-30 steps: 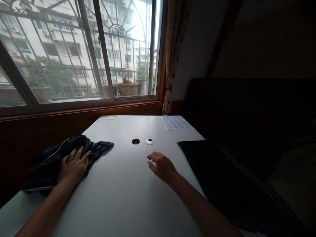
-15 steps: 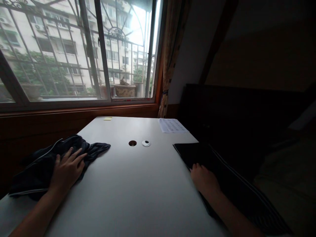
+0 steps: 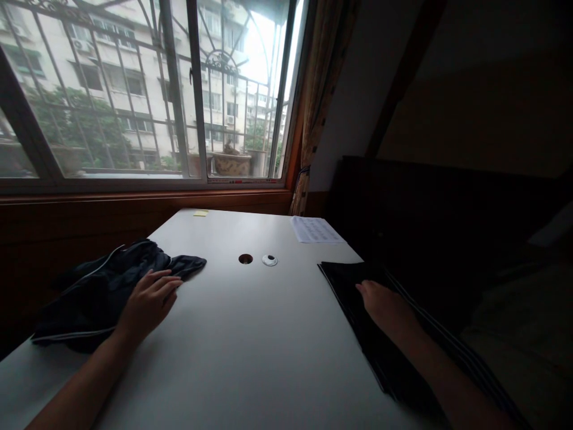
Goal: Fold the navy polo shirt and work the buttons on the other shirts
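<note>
My left hand [image 3: 151,300] is open, its fingers stretched forward and to the right, over the edge of a crumpled dark garment [image 3: 96,298] with white piping. Whether the fingers touch the cloth I cannot tell. On the right side of the white table [image 3: 250,334] lies a flat, folded black garment [image 3: 358,316] with pale stripes along its far side. My right hand [image 3: 387,306] is over this garment, with fingers slightly bent and no cloth seen gripped. The undersides of those fingers are hidden.
Toward the back of the table are a round cable hole [image 3: 246,259] and its white cover [image 3: 270,260]. Printed sheets [image 3: 316,230] lie at the far right corner, a yellow note [image 3: 201,213] at the far left. A window [image 3: 242,95] and curtain [image 3: 308,131] stand behind.
My left hand has slid right, from the middle of the crumpled garment to its edge. My right hand has moved forward and right, off the folded garment's near edge. The view has shifted slightly.
</note>
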{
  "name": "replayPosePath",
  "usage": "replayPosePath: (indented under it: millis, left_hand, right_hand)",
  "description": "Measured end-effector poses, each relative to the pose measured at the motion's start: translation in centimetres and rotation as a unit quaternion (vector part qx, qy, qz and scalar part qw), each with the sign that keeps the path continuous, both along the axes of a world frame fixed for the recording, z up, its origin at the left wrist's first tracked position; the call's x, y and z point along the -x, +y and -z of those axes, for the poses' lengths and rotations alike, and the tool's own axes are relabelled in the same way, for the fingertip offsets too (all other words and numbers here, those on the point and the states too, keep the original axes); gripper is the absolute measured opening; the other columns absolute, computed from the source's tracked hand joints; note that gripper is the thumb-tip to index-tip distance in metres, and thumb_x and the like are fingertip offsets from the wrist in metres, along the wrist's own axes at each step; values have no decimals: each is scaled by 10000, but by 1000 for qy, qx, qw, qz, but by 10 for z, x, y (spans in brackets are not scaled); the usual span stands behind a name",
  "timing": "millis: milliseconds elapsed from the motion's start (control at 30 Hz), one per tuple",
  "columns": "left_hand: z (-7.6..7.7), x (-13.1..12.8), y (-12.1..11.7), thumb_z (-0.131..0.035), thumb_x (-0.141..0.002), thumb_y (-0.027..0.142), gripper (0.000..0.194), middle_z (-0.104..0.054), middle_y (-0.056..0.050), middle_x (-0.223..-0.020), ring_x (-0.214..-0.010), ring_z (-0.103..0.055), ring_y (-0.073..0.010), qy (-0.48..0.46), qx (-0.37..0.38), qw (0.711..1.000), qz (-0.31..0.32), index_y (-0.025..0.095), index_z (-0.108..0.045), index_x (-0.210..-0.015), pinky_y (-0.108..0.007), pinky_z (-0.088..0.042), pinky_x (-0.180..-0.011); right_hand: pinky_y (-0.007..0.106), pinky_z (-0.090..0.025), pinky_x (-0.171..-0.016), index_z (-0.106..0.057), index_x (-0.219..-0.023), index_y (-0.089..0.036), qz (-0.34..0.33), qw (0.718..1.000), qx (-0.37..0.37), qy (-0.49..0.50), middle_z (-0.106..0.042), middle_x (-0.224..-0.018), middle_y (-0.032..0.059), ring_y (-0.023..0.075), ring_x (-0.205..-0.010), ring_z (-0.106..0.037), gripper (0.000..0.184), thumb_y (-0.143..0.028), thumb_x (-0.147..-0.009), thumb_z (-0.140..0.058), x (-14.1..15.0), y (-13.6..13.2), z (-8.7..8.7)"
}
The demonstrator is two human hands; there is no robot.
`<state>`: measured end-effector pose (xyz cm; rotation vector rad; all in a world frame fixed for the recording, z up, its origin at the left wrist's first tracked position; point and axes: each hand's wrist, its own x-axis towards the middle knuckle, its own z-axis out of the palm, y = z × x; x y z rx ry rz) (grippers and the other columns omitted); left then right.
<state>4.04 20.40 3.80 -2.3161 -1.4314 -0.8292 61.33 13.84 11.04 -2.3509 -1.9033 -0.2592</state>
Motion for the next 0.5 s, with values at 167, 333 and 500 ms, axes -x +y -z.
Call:
replayPosePath:
  millis: [167,333,500]
  left_hand:
    - [3,-27,-3,-498,-959,332,296,-708,-54,-1191,-1211,-569,-265,-67,64,993,77,244,-710,-1145,-451,-436,-1086]
    - [2,-84,-26,-509,-971,442,381,-634,-89,-1309,-1213,-580,-265,-154,245,943,162,283,-610,-1303,-435,-463,-1060]
    - [-14,-139,-70,-619,-911,456,482,-624,-98,-1307,-1210,-572,-294,-192,402,858,255,310,-546,-1365,-433,-444,-1062]
  right_hand:
    - [320,-430,-702,-518,-738,-226,-135,969,-104,180,-641,-783,49,210,-744,-621,360,-400,-1007,-354,40,-2,-22]
    - [309,-452,-660,-591,-748,-216,-210,861,-112,450,-629,-739,12,205,-728,-596,405,-558,-939,-486,96,1,-43]
    - [270,-476,-586,-649,-891,-209,-204,699,-105,678,-655,-791,6,181,-704,-614,400,-602,-819,-665,148,11,-69]
